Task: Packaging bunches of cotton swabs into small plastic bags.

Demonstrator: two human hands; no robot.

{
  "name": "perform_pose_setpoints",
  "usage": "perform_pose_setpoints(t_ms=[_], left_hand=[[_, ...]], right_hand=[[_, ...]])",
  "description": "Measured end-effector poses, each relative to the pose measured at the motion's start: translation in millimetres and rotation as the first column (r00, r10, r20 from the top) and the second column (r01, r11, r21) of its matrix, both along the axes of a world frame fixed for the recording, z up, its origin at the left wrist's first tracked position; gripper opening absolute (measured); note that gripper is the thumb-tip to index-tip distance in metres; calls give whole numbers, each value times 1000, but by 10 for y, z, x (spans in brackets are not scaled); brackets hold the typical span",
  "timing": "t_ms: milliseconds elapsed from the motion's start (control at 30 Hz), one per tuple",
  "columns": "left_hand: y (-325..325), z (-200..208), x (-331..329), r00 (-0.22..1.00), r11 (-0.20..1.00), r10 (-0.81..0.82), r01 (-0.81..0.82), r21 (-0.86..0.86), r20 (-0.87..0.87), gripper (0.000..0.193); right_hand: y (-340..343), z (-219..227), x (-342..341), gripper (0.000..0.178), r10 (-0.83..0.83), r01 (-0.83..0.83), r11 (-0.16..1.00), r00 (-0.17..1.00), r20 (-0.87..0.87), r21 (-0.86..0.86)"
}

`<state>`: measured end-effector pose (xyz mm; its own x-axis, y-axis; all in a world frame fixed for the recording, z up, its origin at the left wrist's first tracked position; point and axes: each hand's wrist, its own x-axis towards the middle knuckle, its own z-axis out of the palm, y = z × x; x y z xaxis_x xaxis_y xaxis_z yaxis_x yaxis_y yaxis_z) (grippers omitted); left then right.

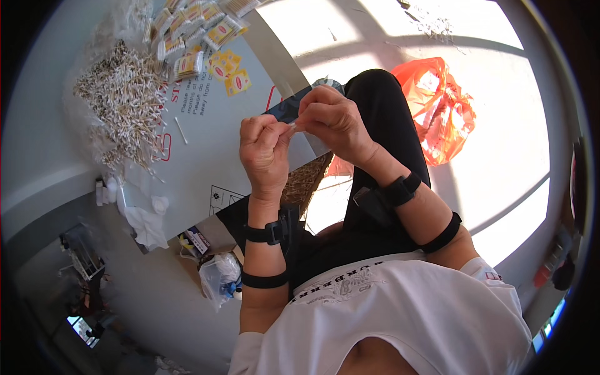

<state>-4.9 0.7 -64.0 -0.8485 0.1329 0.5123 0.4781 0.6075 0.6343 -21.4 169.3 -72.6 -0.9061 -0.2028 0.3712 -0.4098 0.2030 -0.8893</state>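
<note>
My left hand (264,153) and my right hand (340,122) meet in front of me, over the edge of a cardboard sheet (206,162). Both pinch with thumb and fingers at a tiny whitish thing between the fingertips, too small and covered to make out. Left of my hands, a big heap of loose cotton swabs (122,97) spills from a clear plastic bag. One cotton swab (181,130) lies apart on the sheet. Beyond are several packs of cotton swabs (189,65) in clear wrap, with loose yellow and white labels (237,82) beside them.
An orange-red plastic bag (440,119) stands on the sunlit floor to the right of my knee. Scattered swabs (437,26) lie on the far floor. Crumpled white plastic (147,222) hangs at the sheet's near-left edge, by an open box (195,242) with odds and ends.
</note>
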Motion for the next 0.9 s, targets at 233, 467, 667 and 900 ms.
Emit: perform_pose_setpoints(t_ms=[233,467,667,900], left_hand=[[-55,7,-16,997,999,-17,15,29,80,16],[-79,42,-27,980,994,-71,53,98,188,14],[15,132,-99,998,995,-66,64,-81,-19,16],[-112,154,-117,996,984,-57,44,-174,-73,18]], right_hand=[[28,76,-39,8,85,-84,996,990,109,-16],[70,53,12,9,31,13,983,971,238,-183],[-16,84,8,6,13,-9,999,994,105,-42],[-42,88,-11,8,-38,44,998,994,104,-54]])
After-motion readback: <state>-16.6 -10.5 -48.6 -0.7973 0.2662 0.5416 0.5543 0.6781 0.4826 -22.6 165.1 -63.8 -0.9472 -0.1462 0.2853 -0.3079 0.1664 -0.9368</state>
